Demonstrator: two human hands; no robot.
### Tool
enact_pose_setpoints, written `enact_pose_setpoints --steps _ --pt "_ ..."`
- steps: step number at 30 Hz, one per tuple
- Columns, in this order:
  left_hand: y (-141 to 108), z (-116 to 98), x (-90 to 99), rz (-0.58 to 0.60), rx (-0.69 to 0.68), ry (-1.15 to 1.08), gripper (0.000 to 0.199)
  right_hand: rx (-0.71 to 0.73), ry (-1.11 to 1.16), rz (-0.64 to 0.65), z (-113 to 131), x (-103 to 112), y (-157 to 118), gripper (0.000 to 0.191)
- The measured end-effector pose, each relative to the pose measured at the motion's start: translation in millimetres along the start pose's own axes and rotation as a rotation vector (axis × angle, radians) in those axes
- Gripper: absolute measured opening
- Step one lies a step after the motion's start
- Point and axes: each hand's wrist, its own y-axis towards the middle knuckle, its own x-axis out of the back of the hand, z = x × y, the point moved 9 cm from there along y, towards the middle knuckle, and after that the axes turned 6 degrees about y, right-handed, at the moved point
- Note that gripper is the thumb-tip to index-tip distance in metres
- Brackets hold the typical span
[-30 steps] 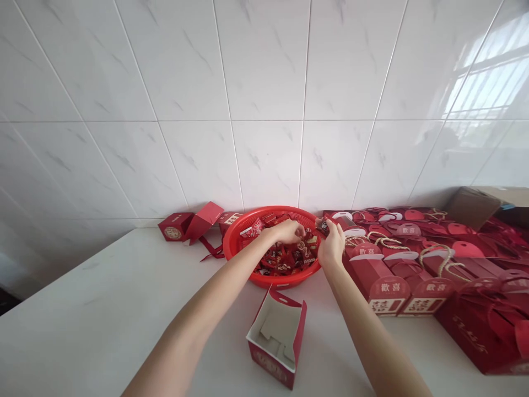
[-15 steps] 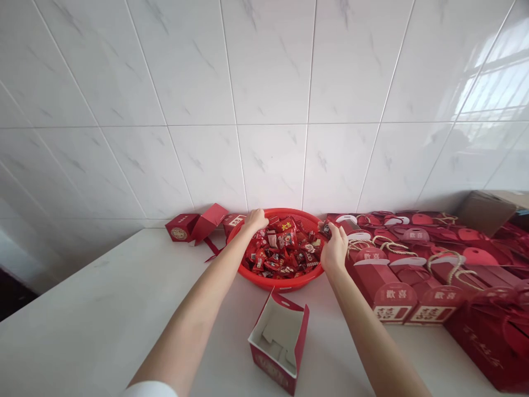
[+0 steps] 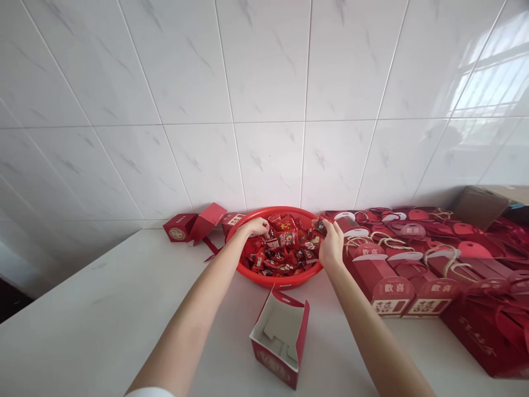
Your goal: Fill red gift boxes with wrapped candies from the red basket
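Note:
A red plastic basket point(image 3: 285, 282) full of small wrapped candies point(image 3: 278, 255), mostly red, stands against the wall. Over the basket's left part, my left hand point(image 3: 257, 227) has its fingers closed at a small wrapped candy point(image 3: 271, 232). My right hand point(image 3: 332, 245), at the basket's right rim, is closed around dark red wrapped candy point(image 3: 319, 224); how many pieces it holds is hidden. Between my forearms, in front of the basket, an open red gift box point(image 3: 275, 361) stands with its pale inside showing and no candy visible in it.
Rows of closed red gift boxes point(image 3: 392, 281) with rope handles fill the right side. A larger dark red box point(image 3: 475, 331) stands nearer me there. Small red boxes point(image 3: 181, 227) lie left of the basket by the tiled wall point(image 3: 268, 160). A cardboard box point(image 3: 481, 207) is at the far right.
My left hand has come from the basket's far left rim down and inward among the candies. My right hand stays by the right rim, still holding candy. The view has shifted slightly.

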Motion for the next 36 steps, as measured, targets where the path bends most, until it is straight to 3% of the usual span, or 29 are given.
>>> enact_pose_setpoints --steps 9,13,17,23,28,32,36 --pt "-31 -27 26.0 -0.1 -0.155 -0.283 0.025 -0.005 -0.014 0.043 -4 -3 0 0.01" --pt "-50 -40 36.8 -0.147 -0.262 -0.649 0.039 -0.017 -0.019 0.124 -5 -11 -1 0.013" --pt "-60 -50 29.0 -0.083 -0.305 -0.898 0.05 -0.094 -0.02 0.239 -9 -22 -3 0.017" --pt "-73 -74 13.0 0.051 -0.465 -0.796 0.045 -0.26 -0.024 0.403 -20 -35 -10 0.027" --pt "-83 -85 5.7 0.121 -0.511 -0.703 0.049 -0.363 -0.087 0.496 -28 -41 -16 0.031" --pt "-82 -83 5.0 0.081 -0.5 -0.686 0.052 -0.375 -0.139 0.507 -31 -41 -17 0.033" --pt "-72 -72 2.1 0.032 -0.461 -0.617 0.05 -0.29 -0.125 0.51 -25 -41 -17 0.038"
